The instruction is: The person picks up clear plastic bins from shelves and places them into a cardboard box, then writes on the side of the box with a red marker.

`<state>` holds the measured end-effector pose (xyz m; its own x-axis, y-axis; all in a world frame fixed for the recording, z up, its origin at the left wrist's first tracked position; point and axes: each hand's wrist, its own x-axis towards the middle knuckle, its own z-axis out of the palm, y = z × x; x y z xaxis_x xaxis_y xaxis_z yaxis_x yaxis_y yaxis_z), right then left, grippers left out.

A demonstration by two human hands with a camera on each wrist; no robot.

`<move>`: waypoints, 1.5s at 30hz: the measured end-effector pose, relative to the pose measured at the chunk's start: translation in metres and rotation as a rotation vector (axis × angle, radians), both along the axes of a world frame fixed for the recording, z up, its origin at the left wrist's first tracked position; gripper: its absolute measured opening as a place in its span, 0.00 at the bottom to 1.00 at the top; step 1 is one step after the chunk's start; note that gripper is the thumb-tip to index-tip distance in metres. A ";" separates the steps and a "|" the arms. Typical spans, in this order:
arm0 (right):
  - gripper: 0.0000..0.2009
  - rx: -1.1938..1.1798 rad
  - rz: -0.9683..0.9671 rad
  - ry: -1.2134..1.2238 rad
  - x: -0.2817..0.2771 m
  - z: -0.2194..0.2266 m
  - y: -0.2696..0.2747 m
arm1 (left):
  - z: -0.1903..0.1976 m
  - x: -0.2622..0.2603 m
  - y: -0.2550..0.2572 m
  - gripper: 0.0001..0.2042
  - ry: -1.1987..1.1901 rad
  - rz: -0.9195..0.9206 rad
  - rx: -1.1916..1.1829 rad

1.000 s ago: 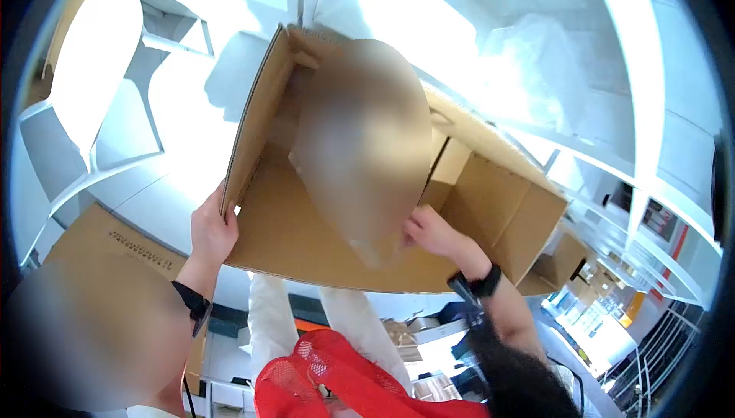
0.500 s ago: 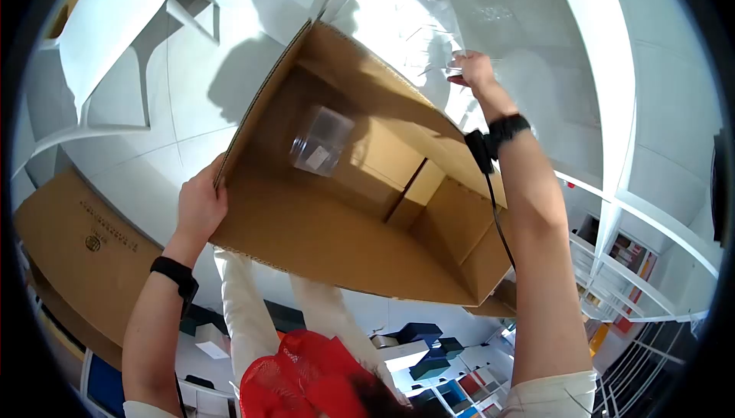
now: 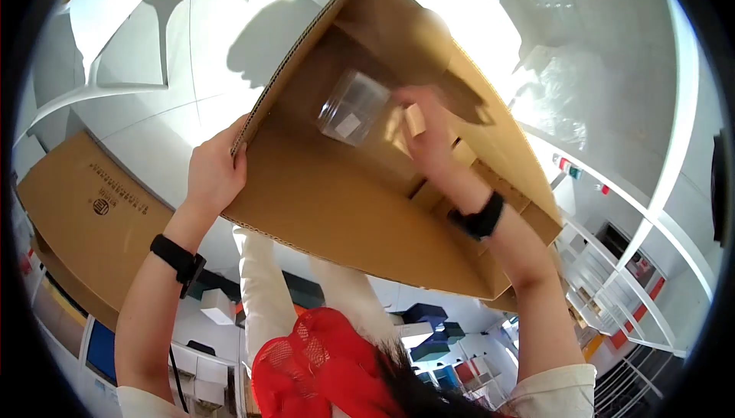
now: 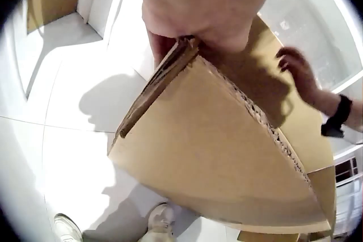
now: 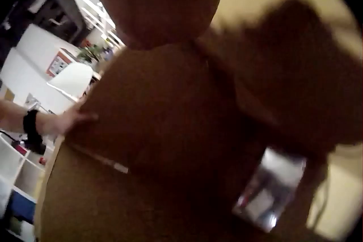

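Observation:
My left hand (image 3: 218, 169) grips the left rim of a large open cardboard box (image 3: 337, 211), thumb on the inside and fingers outside. Inside the box lies a clear plastic container (image 3: 356, 108) with a white label. The right wrist view shows this container (image 5: 272, 188) too, shiny in the shade. Blurred by motion, my right hand (image 3: 430, 131) reaches over the box opening, just right of the container. From the left wrist view, the right hand (image 4: 299, 74) has loosely bent fingers with nothing between them.
Another cardboard box (image 3: 96, 196) stands on the floor at the left. A white chair (image 3: 115, 4) is at the upper left. Crumpled clear plastic (image 3: 559, 89) lies beyond the box, and white shelving (image 3: 651, 226) runs along the right.
My right hand has come back from clear plastic beyond the box to over its opening. One second ago it was near the box's front edge. The left hand keeps its grip while the box tilts slightly.

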<state>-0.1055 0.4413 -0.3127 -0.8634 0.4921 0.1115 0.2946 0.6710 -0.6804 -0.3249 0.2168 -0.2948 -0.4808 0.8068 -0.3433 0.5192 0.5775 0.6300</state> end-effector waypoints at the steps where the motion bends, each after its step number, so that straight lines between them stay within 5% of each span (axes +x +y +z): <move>1: 0.20 -0.230 -0.015 -0.368 0.015 -0.035 -0.025 | 0.000 0.002 0.000 0.19 -0.006 0.004 -0.013; 4: 0.40 -0.577 -0.443 -0.907 0.059 -0.170 -0.062 | 0.002 0.001 0.006 0.19 0.006 -0.002 -0.035; 5: 0.43 -0.517 -0.472 -1.080 0.080 -0.228 -0.069 | 0.003 0.001 0.007 0.20 0.006 -0.008 -0.031; 8: 0.39 -1.155 -0.750 -0.586 0.098 -0.292 -0.067 | 0.005 -0.004 0.008 0.17 -0.044 -0.009 -0.069; 9: 0.41 -1.156 -0.995 -0.773 0.100 -0.325 -0.073 | 0.006 -0.006 0.007 0.16 -0.073 -0.018 -0.096; 12: 0.48 -1.369 -0.989 -0.541 0.080 -0.347 -0.088 | 0.007 -0.006 0.009 0.08 -0.075 -0.025 -0.113; 15: 0.43 -1.061 -1.139 -0.388 0.054 -0.376 -0.115 | 0.006 -0.003 0.007 0.05 -0.063 -0.050 -0.105; 19: 0.40 -0.999 -0.983 -0.145 0.001 -0.376 -0.111 | 0.008 -0.002 0.010 0.03 -0.058 -0.006 -0.117; 21: 0.38 -0.627 -0.928 -0.295 -0.021 -0.411 -0.105 | 0.009 -0.003 0.009 0.03 -0.054 -0.018 -0.128; 24: 0.35 -0.732 -0.743 -0.675 -0.049 -0.397 -0.067 | 0.008 -0.003 0.011 0.03 -0.047 -0.021 -0.117; 27: 0.33 -1.102 -0.837 -0.593 -0.046 -0.409 -0.058 | 0.006 -0.002 0.012 0.04 -0.061 -0.010 -0.097; 30: 0.32 -1.175 -0.713 -0.666 -0.039 -0.388 -0.048 | 0.008 0.001 0.007 0.05 -0.049 -0.019 -0.110; 32: 0.32 -1.070 -0.551 -0.841 -0.038 -0.385 -0.035 | 0.009 0.003 0.010 0.06 -0.039 -0.013 -0.118; 37: 0.33 -0.628 -0.333 -0.829 -0.017 -0.331 -0.065 | 0.011 0.006 0.013 0.09 -0.002 -0.011 -0.184; 38: 0.33 -0.426 -0.280 -0.778 -0.003 -0.304 -0.077 | 0.010 0.006 0.014 0.10 0.042 -0.040 -0.136; 40: 0.30 -0.657 -0.335 -0.722 0.021 -0.240 -0.076 | 0.009 0.008 0.017 0.13 0.006 -0.021 -0.090; 45: 0.16 -0.636 -0.401 -0.164 0.064 -0.026 -0.032 | 0.004 0.008 0.009 0.15 0.042 -0.046 -0.043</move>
